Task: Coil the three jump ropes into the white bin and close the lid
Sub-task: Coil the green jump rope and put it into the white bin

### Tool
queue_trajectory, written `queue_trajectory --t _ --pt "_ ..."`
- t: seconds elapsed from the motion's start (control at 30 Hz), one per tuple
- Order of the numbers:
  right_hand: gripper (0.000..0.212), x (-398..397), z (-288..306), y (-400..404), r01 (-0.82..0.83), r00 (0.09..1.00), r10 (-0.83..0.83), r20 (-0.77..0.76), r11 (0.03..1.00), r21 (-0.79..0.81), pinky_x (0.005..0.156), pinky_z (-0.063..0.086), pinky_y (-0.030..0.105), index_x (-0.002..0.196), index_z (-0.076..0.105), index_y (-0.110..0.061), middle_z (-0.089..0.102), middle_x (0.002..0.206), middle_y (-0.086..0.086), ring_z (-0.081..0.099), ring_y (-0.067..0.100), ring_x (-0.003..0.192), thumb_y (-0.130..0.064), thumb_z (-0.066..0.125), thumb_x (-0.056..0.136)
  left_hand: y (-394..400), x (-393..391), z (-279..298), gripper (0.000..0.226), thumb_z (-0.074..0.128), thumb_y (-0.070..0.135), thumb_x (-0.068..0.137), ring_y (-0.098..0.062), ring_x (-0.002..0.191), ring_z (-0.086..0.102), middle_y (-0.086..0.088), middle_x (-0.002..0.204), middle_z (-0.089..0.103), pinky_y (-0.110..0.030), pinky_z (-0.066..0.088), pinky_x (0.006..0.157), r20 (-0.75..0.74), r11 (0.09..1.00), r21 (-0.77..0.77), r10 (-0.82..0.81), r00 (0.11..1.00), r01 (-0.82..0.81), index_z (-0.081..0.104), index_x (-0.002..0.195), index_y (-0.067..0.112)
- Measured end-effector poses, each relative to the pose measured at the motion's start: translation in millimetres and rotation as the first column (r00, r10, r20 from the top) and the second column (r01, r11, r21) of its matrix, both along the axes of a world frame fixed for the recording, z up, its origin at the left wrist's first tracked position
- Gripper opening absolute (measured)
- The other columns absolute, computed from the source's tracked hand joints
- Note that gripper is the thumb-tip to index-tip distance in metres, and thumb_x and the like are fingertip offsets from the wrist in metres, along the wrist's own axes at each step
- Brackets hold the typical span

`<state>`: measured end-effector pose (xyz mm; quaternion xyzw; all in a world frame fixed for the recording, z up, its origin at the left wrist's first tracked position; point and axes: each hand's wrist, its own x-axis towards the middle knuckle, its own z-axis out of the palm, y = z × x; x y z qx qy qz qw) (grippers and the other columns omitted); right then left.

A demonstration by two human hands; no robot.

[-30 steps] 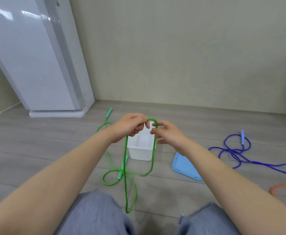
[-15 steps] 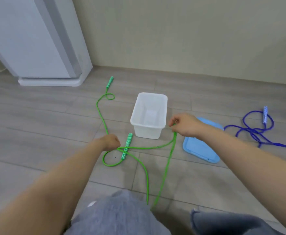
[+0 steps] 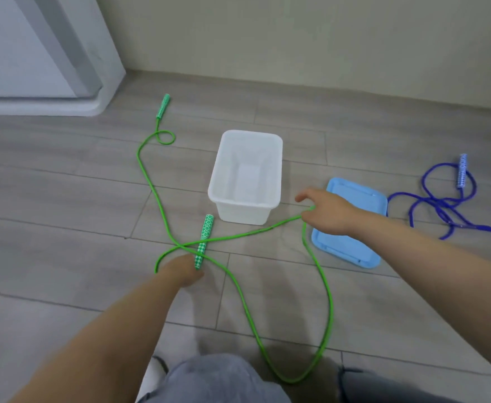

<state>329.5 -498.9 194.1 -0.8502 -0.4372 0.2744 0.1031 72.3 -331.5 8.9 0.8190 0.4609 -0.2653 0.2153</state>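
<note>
Fingers (image 3: 306, 215) pinch green rope (image 3: 322, 274) beside bin rim (image 3: 244, 200).

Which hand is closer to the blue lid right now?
Right. The right hand holds the green rope just over the blue lid's near-left edge; the left hand is far left, at the rope's handle.

The bin (image 3: 245, 181) sits between a rope (image 3: 148, 175) on its left and the lid (image 3: 354, 239) on its right.

Home room, grey wood-look plank floor (image 3: 64, 199), plain beige wall (image 3: 296, 39), white appliance (image 3: 20, 53)
</note>
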Motion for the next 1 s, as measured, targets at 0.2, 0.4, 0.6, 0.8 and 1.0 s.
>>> queue_trajectory --t 0.2,0.4,0.6,0.8,1.0 --pt "0.040 -1 -7 -6 -0.024 0.999 0.026 0.036 0.999 -0.038 0.083 0.025 0.024 0.134 0.050 -0.020 0.046 0.144 0.002 0.042 0.019 0.131 -0.017 0.051 0.094 -15 -11 -28 0.040 0.044 0.043 0.095 -0.030 0.117 0.058 -0.014 0.127 0.060 -0.035 0.045 0.094 -0.008 0.997 0.056 0.056 0.998 -0.056 0.053 0.120 0.012" --pt "0.036 5 -6 -13 0.027 0.999 -0.027 -0.030 1.000 -0.007 0.088 0.027 0.019 0.130 0.054 -0.018 0.050 0.140 0.003 0.046 0.019 0.129 -0.017 0.051 0.094 -14 -6 -8 0.030 0.043 0.039 0.096 -0.031 0.108 0.061 -0.012 0.115 0.066 -0.036 0.046 0.085 0.189 0.984 0.165 0.029 0.982 -0.061 0.056 0.110 0.016" --pt "0.034 -3 19 -19 0.107 0.989 -0.099 -0.107 0.992 0.074 0.099 0.041 0.031 0.127 0.057 -0.016 0.056 0.130 0.005 0.052 0.022 0.119 -0.017 0.051 0.093 -8 -9 58 0.033 0.045 0.046 0.096 -0.034 0.093 0.064 -0.010 0.093 0.069 -0.034 0.044 0.067 0.327 0.940 0.339 -0.087 0.941 -0.031 0.057 0.084 0.019" --pt "0.027 -25 63 -24 0.135 0.985 -0.100 -0.138 0.952 0.274 0.095 0.046 0.033 0.114 0.065 -0.011 0.066 0.115 0.008 0.060 0.023 0.108 -0.012 0.054 0.090 -9 19 173 0.048 0.055 0.043 0.092 -0.029 0.065 0.051 0.000 0.053 0.043 -0.033 0.030 0.056 0.590 0.952 0.282 -0.075 0.804 -0.118 0.039 0.057 0.015" --pt "0.037 -60 113 -28 0.198 0.970 -0.113 -0.215 0.879 0.435 0.083 0.047 0.032 0.122 0.054 -0.018 0.060 0.092 -0.006 0.060 0.021 0.092 -0.011 0.056 0.085 -52 53 300 0.042 0.054 0.038 0.094 -0.015 0.056 0.039 0.000 0.058 0.040 -0.033 0.030 0.056 0.766 0.961 0.277 -0.210 0.608 -0.018 0.047 0.063 0.010"
